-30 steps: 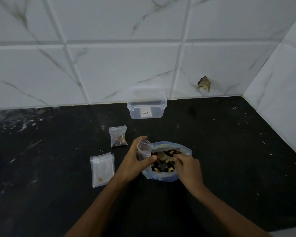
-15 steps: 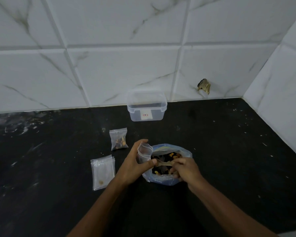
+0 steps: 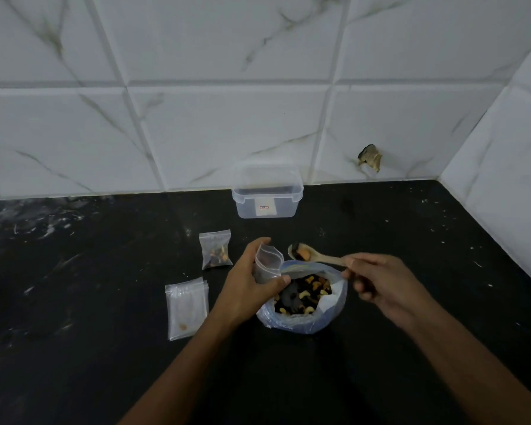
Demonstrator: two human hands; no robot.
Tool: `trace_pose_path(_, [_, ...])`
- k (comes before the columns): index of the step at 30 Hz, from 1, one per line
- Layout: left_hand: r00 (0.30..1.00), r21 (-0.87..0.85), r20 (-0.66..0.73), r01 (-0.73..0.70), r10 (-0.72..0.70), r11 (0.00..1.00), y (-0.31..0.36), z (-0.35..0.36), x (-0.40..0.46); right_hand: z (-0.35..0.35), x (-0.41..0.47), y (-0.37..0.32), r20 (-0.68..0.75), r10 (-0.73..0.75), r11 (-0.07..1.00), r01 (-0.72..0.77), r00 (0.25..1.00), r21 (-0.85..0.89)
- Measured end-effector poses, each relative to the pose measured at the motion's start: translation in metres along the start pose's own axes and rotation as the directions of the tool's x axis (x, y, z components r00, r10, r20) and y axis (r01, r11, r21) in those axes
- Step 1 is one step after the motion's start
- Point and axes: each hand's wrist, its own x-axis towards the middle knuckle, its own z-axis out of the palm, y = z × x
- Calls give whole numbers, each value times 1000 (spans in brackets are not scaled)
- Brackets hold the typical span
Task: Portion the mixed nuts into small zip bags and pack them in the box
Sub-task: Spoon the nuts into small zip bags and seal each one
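The right hand (image 3: pixel 380 280) has lifted the loaded spoon (image 3: pixel 307 256) out of the nut bag (image 3: pixel 304 320) toward the open zip bag (image 3: pixel 267 265) gripped by the left hand (image 3: pixel 248 289), so pouring likely comes next.

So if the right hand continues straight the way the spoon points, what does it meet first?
Most likely the open small zip bag held in the left hand: the loaded spoon in the right hand points at its mouth, though depth is unclear.

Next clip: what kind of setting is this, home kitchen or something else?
Most likely a home kitchen corner: a black stone countertop meets white marble-look wall tiles, with a clear plastic food box against the wall and an open bag of mixed nuts being portioned.
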Motion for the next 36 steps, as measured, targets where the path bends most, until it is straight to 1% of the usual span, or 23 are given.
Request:
trace_pose_path(3, [1000, 59, -3, -30, 31, 998, 7, 7, 6, 2, -13, -19, -12, -98, 995, 98, 995, -27])
trace_pose_path(5, [999, 71, -14, -44, 46, 997, 13, 13, 8, 8, -18, -22, -5, -203, 970, 201, 979, -135])
trace_pose_path(6, [999, 81, -20, -46, 47, 996, 15, 15, 9, 11, -21, -21, -2, -277, 934, 269, 961, -233])
trace_pose_path(7, [998, 90, -23, -47, 50, 995, 16, 17, 11, 15, -23, -19, 3, -372, 868, 348, 928, -354])
trace_pose_path(8, [998, 98, -23, -48, 51, 994, 16, 20, 12, 19, -25, -15, 16, -491, 760, 438, 871, -481])
trace_pose_path(10, [999, 109, -27, -40, 44, 993, 13, 24, 14, 26, -28, -5, 110, -724, 456, 591, 681, -665])
trace_pose_path(11, [999, 104, -31, -32, 35, 994, 12, 26, 15, 30, -28, 0, 198, -777, 300, 628, 598, -718])
trace_pose_path(13, [999, 85, -39, -25, 28, 996, 11, 28, 14, 36, -26, 10, 357, -774, 54, 616, 522, -786])
trace_pose_path(14, [999, 71, -43, -19, 22, 997, 12, 29, 14, 37, -25, 13, 402, -769, -27, 604, 497, -797])
trace_pose_path(15, [999, 53, -48, -13, 16, 998, 12, 29, 14, 38, -25, 15, 428, -773, -75, 604, 467, -794])
trace_pose_path(17, [998, 23, -55, -3, 4, 1000, 12, 28, 13, 37, -25, 16, 446, -800, -125, 614, 402, -779])
trace_pose_path(18, [999, 12, -54, 7, -7, 1000, 12, 27, 13, 36, -26, 14, 438, -815, -131, 616, 380, -777])
trace_pose_path(19, [999, 2, -53, 14, -14, 1000, 11, 26, 13, 35, -27, 11, 418, -831, -104, 636, 368, -765])
trace_pose_path(20, [998, -11, -54, 18, -19, 1000, 10, 24, 12, 33, -27, 8, 365, -854, -31, 664, 371, -747])
trace_pose_path(22, [997, -35, -67, 30, -32, 999, 9, 19, 11, 28, -25, 3, 174, -893, 193, 702, 416, -686])
trace_pose_path(23, [996, -47, -78, 46, -49, 998, 8, 17, 9, 26, -23, 3, 62, -886, 315, 694, 460, -648])
trace_pose_path(25, [990, -72, -111, 80, -88, 994, 6, 11, 5, 22, -14, 13, -96, -790, 546, 625, 605, -557])
trace_pose_path(26, [987, -76, -127, 87, -97, 993, 3, 8, 2, 21, -8, 23, -126, -723, 630, 575, 679, -522])
trace_pose_path(27, [985, -76, -140, 89, -99, 993, 1, 5, 0, 20, -2, 35, -128, -661, 682, 521, 740, -513])
trace_pose_path(29, [983, -71, -155, 83, -93, 994, -3, 2, -4, 22, 9, 62, -96, -571, 709, 431, 815, -559])
trace_pose_path(30, [983, -75, -160, 79, -90, 994, -4, 0, -6, 23, 13, 74, -78, -551, 694, 404, 831, -596])
trace_pose_path(34, [988, -106, -130, 70, -84, 992, -13, 0, -14, 33, 24, 97, 21, -581, 537, 402, 814, -742])
trace_pose_path(36, [991, -123, -96, 79, -91, 989, -18, 1, -17, 39, 25, 99, 53, -572, 497, 398, 818, -771])
